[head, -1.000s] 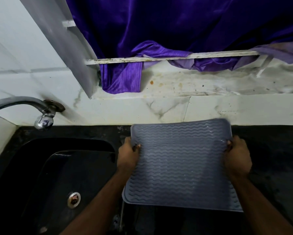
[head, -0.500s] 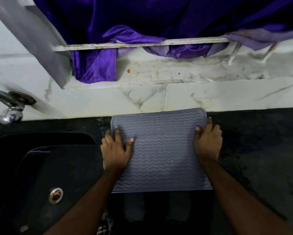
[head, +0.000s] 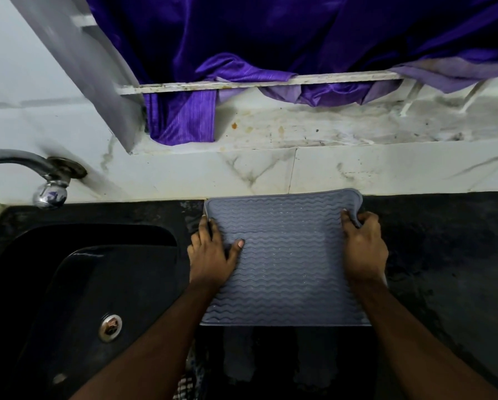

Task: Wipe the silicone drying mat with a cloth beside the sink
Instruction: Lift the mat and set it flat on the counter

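A grey silicone drying mat (head: 288, 261) with wavy ridges lies on the black counter (head: 444, 255), its far edge against the white tiled wall. My left hand (head: 213, 255) rests flat on the mat's left edge, fingers straight, thumb spread onto the ridges. My right hand (head: 363, 249) grips the mat's right edge near the far corner, which curls up over my fingers. A bit of checked fabric (head: 187, 385) shows low by my left forearm. I cannot tell whether it is the cloth.
A black sink (head: 83, 284) with a metal drain (head: 110, 327) lies left of the mat. A chrome tap (head: 48, 180) juts from the wall above it. A stained white ledge (head: 328, 131) and purple curtain (head: 270, 39) are behind.
The mat went from lifted to lying flat on the counter. My left hand opened flat on it. My right hand now curls round the far right corner, lifting it.
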A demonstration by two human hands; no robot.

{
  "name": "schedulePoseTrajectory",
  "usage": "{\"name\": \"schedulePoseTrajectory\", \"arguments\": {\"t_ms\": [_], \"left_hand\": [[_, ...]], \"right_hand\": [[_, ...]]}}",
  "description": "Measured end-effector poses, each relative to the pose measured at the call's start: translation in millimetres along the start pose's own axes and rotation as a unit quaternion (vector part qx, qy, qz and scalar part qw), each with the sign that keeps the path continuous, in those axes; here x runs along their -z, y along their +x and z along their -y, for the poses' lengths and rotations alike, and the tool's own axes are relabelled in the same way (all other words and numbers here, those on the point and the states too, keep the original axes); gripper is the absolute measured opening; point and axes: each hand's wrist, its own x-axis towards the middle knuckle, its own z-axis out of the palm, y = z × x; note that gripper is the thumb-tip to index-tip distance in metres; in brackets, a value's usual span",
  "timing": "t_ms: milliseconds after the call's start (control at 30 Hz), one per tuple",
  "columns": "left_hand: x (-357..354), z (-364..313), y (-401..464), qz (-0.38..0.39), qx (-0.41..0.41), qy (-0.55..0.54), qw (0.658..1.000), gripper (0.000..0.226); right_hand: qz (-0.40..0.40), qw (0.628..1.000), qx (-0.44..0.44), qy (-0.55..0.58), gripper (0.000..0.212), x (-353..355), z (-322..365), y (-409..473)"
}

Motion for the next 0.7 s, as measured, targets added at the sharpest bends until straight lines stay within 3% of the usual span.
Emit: {"name": "schedulePoseTrajectory", "arguments": {"t_ms": [500,633,700], "left_hand": [[-5.3,-0.7,-1.1,-0.019,0.002,-0.005,1.0,0.093],[-4.7,-3.4,0.1,0.008,0.013,0.008,1.0,0.089],[-4.2,-5.6,-2.3,0.003,0.017,0.008,1.0,0.083]], "right_hand": [[-0.036,0.998,0.017,-0.043,0.047,-2.4,-10.7,5.2],[-0.075,0.966,0.107,-0.225,0.03,-8.2,-32.2,15.3],[-0.091,0.966,0.12,-0.211,0.029,-10.4,-27.7,16.0]]}}
